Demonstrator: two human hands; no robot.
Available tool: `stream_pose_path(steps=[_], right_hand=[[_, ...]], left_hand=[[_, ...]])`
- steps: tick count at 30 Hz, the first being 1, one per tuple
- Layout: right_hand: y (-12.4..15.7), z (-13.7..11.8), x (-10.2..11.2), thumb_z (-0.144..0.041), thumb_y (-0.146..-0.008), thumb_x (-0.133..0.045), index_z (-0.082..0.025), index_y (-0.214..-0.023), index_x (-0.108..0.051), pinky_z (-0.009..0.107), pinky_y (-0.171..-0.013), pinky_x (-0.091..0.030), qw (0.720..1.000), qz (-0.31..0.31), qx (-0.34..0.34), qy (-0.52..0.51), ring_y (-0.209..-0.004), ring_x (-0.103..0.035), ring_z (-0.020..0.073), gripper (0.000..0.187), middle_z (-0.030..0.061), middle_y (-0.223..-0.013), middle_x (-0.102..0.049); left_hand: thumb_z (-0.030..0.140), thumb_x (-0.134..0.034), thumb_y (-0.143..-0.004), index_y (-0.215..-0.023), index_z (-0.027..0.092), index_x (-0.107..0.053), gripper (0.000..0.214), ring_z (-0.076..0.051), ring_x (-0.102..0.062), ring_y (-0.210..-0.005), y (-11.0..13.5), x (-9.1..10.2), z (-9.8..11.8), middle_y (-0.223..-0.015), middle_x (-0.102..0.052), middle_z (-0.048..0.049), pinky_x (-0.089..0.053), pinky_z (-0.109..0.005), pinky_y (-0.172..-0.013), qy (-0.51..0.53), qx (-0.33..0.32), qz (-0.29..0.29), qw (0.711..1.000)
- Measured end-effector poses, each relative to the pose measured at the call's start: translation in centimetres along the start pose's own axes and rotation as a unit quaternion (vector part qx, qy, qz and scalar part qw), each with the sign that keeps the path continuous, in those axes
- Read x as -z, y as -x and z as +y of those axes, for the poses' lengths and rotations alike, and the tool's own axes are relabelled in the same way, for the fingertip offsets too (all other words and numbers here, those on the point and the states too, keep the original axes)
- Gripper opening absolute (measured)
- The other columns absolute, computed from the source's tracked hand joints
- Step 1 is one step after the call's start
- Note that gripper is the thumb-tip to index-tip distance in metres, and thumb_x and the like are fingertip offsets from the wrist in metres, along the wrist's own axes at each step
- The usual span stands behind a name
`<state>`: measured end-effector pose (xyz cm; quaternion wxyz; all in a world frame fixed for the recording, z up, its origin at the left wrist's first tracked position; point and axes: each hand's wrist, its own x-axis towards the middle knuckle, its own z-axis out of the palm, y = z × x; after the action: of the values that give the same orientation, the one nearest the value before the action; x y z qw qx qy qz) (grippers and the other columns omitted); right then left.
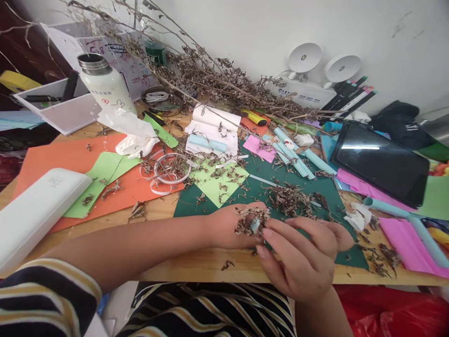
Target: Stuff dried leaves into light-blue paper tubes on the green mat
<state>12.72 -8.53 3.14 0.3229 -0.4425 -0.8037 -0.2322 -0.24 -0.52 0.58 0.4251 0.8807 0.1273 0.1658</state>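
Observation:
My left hand [224,227] is closed, its fist above the near edge of the green sheet [210,210]. Out of its top shows the end of a light blue paper tube [255,224], ringed with crumbled dried leaves [242,223]. My right hand [305,257] comes in from the right, its thumb and forefinger pinching at the leaves beside the tube's end. The other right fingers are bent over. Just beyond my hands lies a heap of dried leaves [289,200] on the green sheet. The tube's lower part is hidden inside my left fist.
Long dried branches [210,75] lie across the back. A white bottle [105,84], a white case [42,210] and a roll of tape [171,168] stand or lie to the left. On the right are blue paper tubes [294,159], a black tablet [380,161] and pink paper [410,245].

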Motion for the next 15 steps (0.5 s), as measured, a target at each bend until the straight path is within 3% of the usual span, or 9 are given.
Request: stream_pose_path(steps=[4,8,11,13,15], right_hand=[[-1.1,-0.7,0.7,-0.025,-0.067,-0.056,-0.024,-0.082,-0.054,0.043,-0.079,-0.026,0.998,-0.066,-0.004,0.023,-0.077,-0.052,0.0186,0.015,-0.0032,-0.072,-0.066],[-1.5,-0.6,1.1,-0.023,-0.069,-0.054,-0.021,-0.086,-0.052,0.043,-0.08,-0.028,0.993,-0.115,-0.022,-0.017,-0.079,-0.055,0.019,0.017,-0.0018,-0.072,-0.065],[-1.0,0.2,1.3,-0.02,-0.068,-0.053,-0.02,-0.085,-0.05,0.042,-0.074,-0.033,0.989,-0.064,-0.082,-0.102,-0.075,-0.055,0.019,0.017,0.001,-0.076,-0.064],[-0.7,0.7,1.3,-0.017,-0.067,-0.053,-0.019,-0.088,-0.05,0.04,-0.068,-0.038,0.972,0.009,-0.147,-0.181,-0.075,-0.055,0.0195,0.022,0.0041,-0.08,-0.061],[-0.7,0.8,1.1,-0.018,-0.066,-0.056,-0.018,-0.094,-0.049,0.039,-0.066,-0.042,0.956,0.044,-0.183,-0.225,-0.079,-0.054,0.0212,0.029,0.0073,-0.087,-0.057]], left_hand=[[0.023,-0.049,-0.072,-0.074,0.015,-0.044,0.01,-0.01,-0.046,-0.063,0.0,0.2,0.0,-0.07,-0.047,0.0007,-0.041,-0.021,-0.061,0.031,0.025,0.008,0.999],[0.023,-0.047,-0.073,-0.073,0.015,-0.045,0.009,-0.01,-0.046,-0.064,-0.1,0.1,0.1,-0.072,-0.048,-0.0001,-0.041,-0.022,-0.061,0.015,0.021,0.001,1.0],[0.025,-0.049,-0.073,-0.073,0.015,-0.044,0.011,-0.01,-0.047,-0.065,0.1,-0.3,-0.1,-0.073,-0.049,-0.0001,-0.042,-0.021,-0.063,0.031,0.01,0.028,0.999],[0.024,-0.049,-0.073,-0.077,0.015,-0.043,0.011,-0.009,-0.046,-0.061,0.2,-0.5,-0.3,-0.068,-0.049,0.0015,-0.042,-0.02,-0.061,0.063,0.015,0.037,0.997],[0.023,-0.049,-0.074,-0.079,0.015,-0.043,0.011,-0.008,-0.046,-0.058,0.3,-0.7,-0.5,-0.065,-0.048,0.0023,-0.042,-0.019,-0.061,0.08,0.012,0.034,0.996]])
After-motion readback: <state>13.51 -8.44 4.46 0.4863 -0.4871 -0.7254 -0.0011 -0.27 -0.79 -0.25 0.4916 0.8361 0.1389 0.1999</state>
